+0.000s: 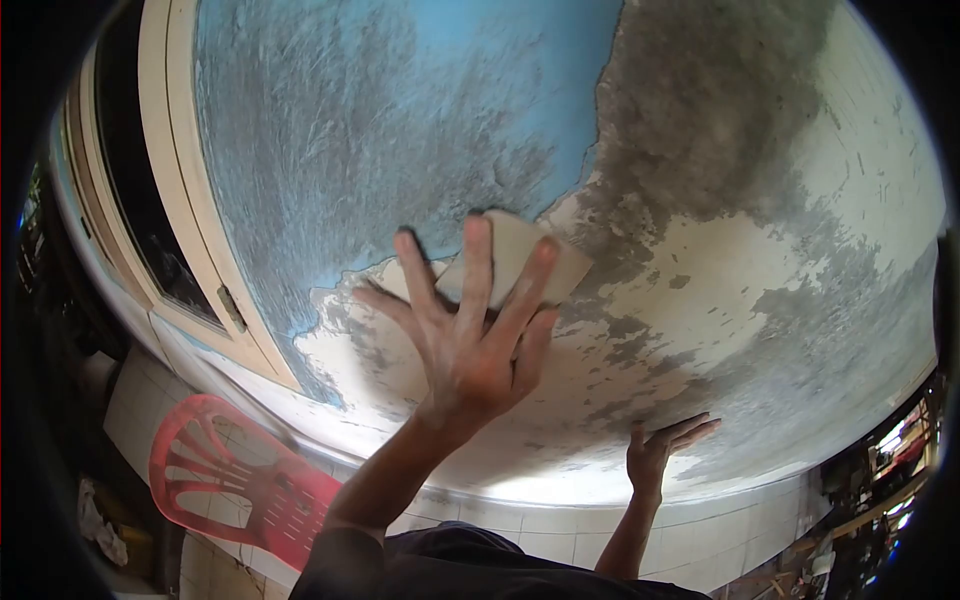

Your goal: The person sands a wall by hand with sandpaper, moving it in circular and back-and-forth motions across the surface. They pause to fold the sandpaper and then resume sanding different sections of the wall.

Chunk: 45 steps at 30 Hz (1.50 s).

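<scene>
My left hand [475, 345] is raised against the wall [700, 300] with its fingers spread. Under those fingers lies a pale, flat piece of sandpaper [510, 245], pressed to the surface where blue paint meets bare, patchy plaster. The fingers cover part of the sheet, so its full outline is hidden. Lower and to the right, my right hand [655, 455] holds nothing; its fingers are stretched out and its thumb stands apart. That palm faces the wall and appears to rest on it. Blue paint [480, 80] on the upper left is scuffed grey.
A red plastic chair [240, 480] stands at the lower left, close to my left arm. Behind it, a cream window frame [185, 170] with a hinge borders the wall. Pale tiles [550, 535] run below. Cluttered items [850, 540] show at the lower right.
</scene>
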{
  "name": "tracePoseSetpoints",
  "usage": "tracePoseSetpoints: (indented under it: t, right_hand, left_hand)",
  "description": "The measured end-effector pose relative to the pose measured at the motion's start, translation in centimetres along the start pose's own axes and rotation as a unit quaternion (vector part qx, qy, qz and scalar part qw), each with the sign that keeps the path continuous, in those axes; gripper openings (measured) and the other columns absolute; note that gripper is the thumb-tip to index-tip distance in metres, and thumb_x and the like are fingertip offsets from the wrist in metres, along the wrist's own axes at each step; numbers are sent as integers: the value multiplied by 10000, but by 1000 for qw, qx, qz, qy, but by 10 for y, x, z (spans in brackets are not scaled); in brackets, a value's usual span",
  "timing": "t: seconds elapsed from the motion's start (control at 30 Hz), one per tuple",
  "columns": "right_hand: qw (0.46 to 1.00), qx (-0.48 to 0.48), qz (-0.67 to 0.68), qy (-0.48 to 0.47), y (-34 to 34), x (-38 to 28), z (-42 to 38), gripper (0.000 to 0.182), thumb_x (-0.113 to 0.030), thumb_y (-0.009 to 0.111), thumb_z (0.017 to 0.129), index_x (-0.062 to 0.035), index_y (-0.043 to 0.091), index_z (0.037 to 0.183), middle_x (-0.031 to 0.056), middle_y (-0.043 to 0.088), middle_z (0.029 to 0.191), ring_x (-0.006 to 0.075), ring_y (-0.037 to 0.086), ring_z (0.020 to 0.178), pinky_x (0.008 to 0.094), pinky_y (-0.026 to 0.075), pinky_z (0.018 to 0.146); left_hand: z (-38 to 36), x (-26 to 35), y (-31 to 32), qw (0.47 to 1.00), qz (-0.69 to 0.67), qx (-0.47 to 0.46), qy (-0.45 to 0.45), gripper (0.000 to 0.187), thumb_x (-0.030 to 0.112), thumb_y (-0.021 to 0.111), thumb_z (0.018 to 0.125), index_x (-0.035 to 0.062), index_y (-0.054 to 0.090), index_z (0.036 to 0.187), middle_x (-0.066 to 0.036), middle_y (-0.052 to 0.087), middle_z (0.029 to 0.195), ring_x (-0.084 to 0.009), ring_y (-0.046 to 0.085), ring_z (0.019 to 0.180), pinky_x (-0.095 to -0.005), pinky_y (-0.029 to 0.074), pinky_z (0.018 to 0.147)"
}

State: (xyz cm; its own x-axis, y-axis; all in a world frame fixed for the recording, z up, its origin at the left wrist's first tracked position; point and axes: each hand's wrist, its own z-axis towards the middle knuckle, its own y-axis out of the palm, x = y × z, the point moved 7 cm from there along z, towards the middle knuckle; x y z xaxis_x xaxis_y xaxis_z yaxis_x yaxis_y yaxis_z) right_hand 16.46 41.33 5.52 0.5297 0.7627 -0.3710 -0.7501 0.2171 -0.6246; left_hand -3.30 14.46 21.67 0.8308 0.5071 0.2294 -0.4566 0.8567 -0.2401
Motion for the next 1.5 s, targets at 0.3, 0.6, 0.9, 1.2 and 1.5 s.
tracePoseSetpoints:
  t: [0.3, 0.6, 0.9, 1.2, 1.5]
  right_hand:
    - [1000, -6, -6, -4, 4, -3, 1, 1109, -619, 515, 828, -39, -238, 1398, 295, -292, 1416, 494, -236, 1317, 656, 5, 1044]
    - [1000, 3, -14, -1, -4, -5, 3, 1118, -676, 479, 811, -38, -222, 1405, 295, -277, 1422, 488, -225, 1325, 649, 12, 1049]
    - [1000, 9, -25, 1, 1, -1, 1, 1107, -708, 442, 806, -56, -216, 1411, 290, -264, 1428, 486, -202, 1332, 660, 25, 1043]
    - [999, 16, -51, 3, 2, 1, 0, 1101, -711, 434, 808, -52, -204, 1416, 286, -244, 1440, 485, -184, 1339, 657, 28, 1045]
    - [998, 39, -51, -22, 3, 1, 0, 1078, -716, 397, 819, -39, -189, 1419, 304, -223, 1440, 489, -164, 1343, 651, 35, 1048]
  left_hand:
    - [-30, 1, 12, 999, 14, -34, 22, 450, 314, 468, 909, 145, 500, 1324, -230, 149, 1504, -556, -11, 1340, -750, -133, 905]
    - [-28, -4, 12, 998, 27, -48, 13, 508, 401, 512, 882, 158, 495, 1328, -230, 129, 1508, -570, -31, 1331, -760, -126, 903]
    - [-8, 1, 6, 999, 16, -36, 19, 658, 543, 583, 799, 186, 480, 1342, -241, 104, 1508, -572, -49, 1329, -767, -126, 893]
    - [2, 3, 7, 1000, 7, -15, 15, 558, 501, 555, 840, 237, 494, 1327, -160, 121, 1524, -552, -36, 1338, -748, -178, 900]
    - [-3, -1, 8, 999, -19, -27, 0, 484, 460, 510, 879, 272, 497, 1325, -107, 104, 1539, -541, -59, 1343, -725, -234, 892]
